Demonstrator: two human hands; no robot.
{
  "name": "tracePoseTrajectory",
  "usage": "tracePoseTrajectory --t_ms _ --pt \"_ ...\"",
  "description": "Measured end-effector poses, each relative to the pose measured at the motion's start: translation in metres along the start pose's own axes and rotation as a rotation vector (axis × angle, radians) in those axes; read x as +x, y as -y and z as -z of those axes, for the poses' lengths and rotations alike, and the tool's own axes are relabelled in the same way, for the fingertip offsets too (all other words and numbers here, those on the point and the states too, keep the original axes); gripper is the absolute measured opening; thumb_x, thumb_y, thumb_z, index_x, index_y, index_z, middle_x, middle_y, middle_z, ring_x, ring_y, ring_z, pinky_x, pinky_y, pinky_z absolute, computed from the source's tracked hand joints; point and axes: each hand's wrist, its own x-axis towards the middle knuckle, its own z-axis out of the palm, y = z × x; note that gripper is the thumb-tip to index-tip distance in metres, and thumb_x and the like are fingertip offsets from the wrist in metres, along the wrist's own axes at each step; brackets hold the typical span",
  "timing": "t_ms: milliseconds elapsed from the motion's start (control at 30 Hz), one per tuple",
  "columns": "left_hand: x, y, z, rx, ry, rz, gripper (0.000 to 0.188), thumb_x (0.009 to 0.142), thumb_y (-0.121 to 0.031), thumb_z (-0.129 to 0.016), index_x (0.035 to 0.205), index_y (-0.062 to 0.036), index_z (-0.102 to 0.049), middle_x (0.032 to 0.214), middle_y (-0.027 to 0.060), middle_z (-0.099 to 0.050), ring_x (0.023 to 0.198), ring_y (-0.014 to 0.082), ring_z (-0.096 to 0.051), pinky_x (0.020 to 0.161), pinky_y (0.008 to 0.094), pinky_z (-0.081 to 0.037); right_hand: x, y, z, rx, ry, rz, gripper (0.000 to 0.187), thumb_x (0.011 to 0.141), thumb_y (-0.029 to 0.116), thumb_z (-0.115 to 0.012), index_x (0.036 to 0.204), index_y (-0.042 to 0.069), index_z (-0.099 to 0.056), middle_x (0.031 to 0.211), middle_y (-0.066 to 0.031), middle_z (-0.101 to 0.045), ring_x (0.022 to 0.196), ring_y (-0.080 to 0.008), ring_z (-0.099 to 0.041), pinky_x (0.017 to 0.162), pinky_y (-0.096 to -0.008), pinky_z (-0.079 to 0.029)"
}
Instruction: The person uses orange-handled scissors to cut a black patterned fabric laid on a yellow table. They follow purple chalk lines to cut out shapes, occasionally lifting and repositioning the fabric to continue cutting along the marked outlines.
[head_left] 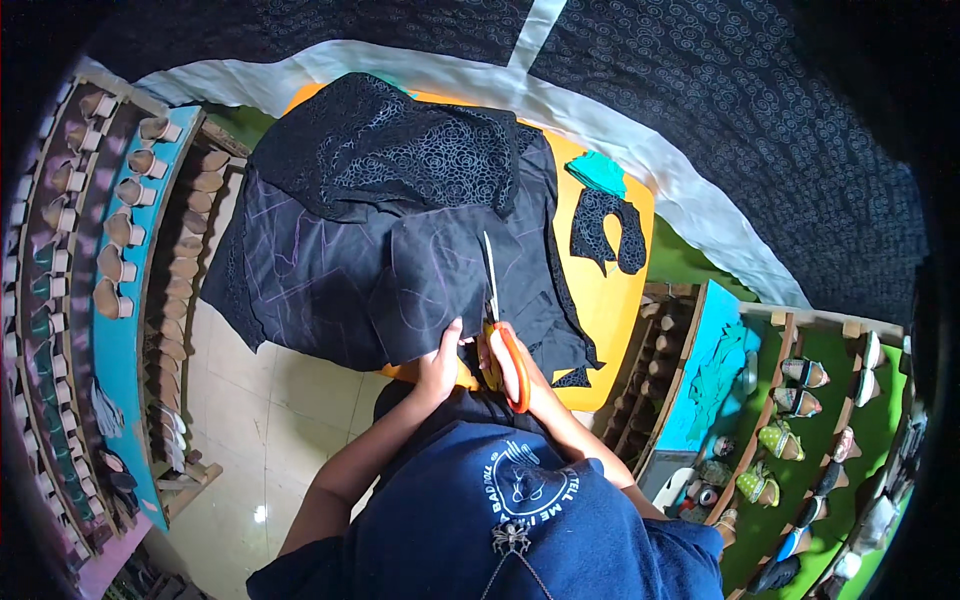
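Black fabric (300, 270) with purple chalk outlines is draped over a yellow table (610, 310). My left hand (438, 368) grips its near edge, the thumb on top and the fingers partly hidden beneath. In my right hand (512, 362) is a pair of scissors (519, 385) with orange handles, their long blades pointing away from me beside a chalked curve. The blades look nearly together. Farther back, a black patterned lace part (400, 150) of the cloth is folded over the plain side. Cut black lace pieces (605, 232) lie at the table's right, below a small teal fabric stack (597, 172).
Wooden racks with rows of shoe forms (125, 230) stand at the left, alongside a blue board (150, 250). On the right, a blue shelf (700, 370) bears teal scraps (722, 375), next to green racks with shoes (780, 440). Dark patterned cloth with white edging (690, 160) hangs behind the table.
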Motion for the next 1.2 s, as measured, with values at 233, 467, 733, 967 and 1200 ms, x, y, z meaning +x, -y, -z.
tracePoseTrajectory --t_ms 233,467,733,967,1200 --pt "-0.012 -0.016 -0.006 0.158 0.143 -0.122 0.018 0.086 -0.011 -0.048 0.099 -0.0004 -0.053 0.095 0.0044 -0.055 0.081 0.0126 -0.052 0.074 0.0252 -0.042 -0.012 0.015 -0.001 -0.086 -0.052 0.063 0.032 0.089 0.034 -0.034 0.091 0.002 -0.036 0.07 -0.0148 -0.048 0.068 -0.0278 -0.052 0.062 -0.0341 -0.041" --pt "-0.014 -0.01 0.006 0.137 0.163 0.001 0.022 0.085 -0.01 -0.05 0.103 0.0022 -0.053 0.104 0.0085 -0.055 0.092 0.0179 -0.053 0.082 0.0281 -0.04 -0.023 0.041 0.001 -0.152 -0.036 0.108 0.024 0.088 0.025 -0.038 0.089 0.001 -0.035 0.069 -0.017 -0.048 0.066 -0.0293 -0.053 0.059 -0.0358 -0.041" --pt "-0.011 -0.022 0.016 -0.026 0.202 -0.005 0.023 0.084 0.0 -0.047 0.106 0.0064 -0.052 0.105 0.0135 -0.054 0.096 0.0199 -0.052 0.087 0.0301 -0.039 -0.026 0.04 0.0 -0.168 -0.068 0.159 0.02 0.085 0.019 -0.041 0.088 0.0 -0.035 0.069 -0.0177 -0.047 0.064 -0.0319 -0.052 0.058 -0.037 -0.04" --pt "-0.019 -0.044 0.005 -0.058 0.299 0.105 0.027 0.088 -0.008 -0.038 0.108 0.0072 -0.049 0.111 0.0099 -0.051 0.102 0.0172 -0.048 0.092 0.0296 -0.035 -0.033 0.054 0.0 -0.147 -0.052 0.201 0.019 0.082 0.014 -0.043 0.09 0.0 -0.034 0.069 -0.0175 -0.046 0.065 -0.0336 -0.05 0.059 -0.0369 -0.04" --pt "-0.024 -0.076 -0.004 -0.169 0.374 0.309 0.025 0.087 -0.006 -0.037 0.101 0.0042 -0.054 0.103 0.0092 -0.055 0.097 0.0166 -0.051 0.088 0.0291 -0.038 -0.046 0.077 0.001 -0.226 -0.05 0.267 0.02 0.078 0.011 -0.046 0.09 0.001 -0.034 0.074 -0.0165 -0.046 0.071 -0.034 -0.048 0.064 -0.04 -0.038"
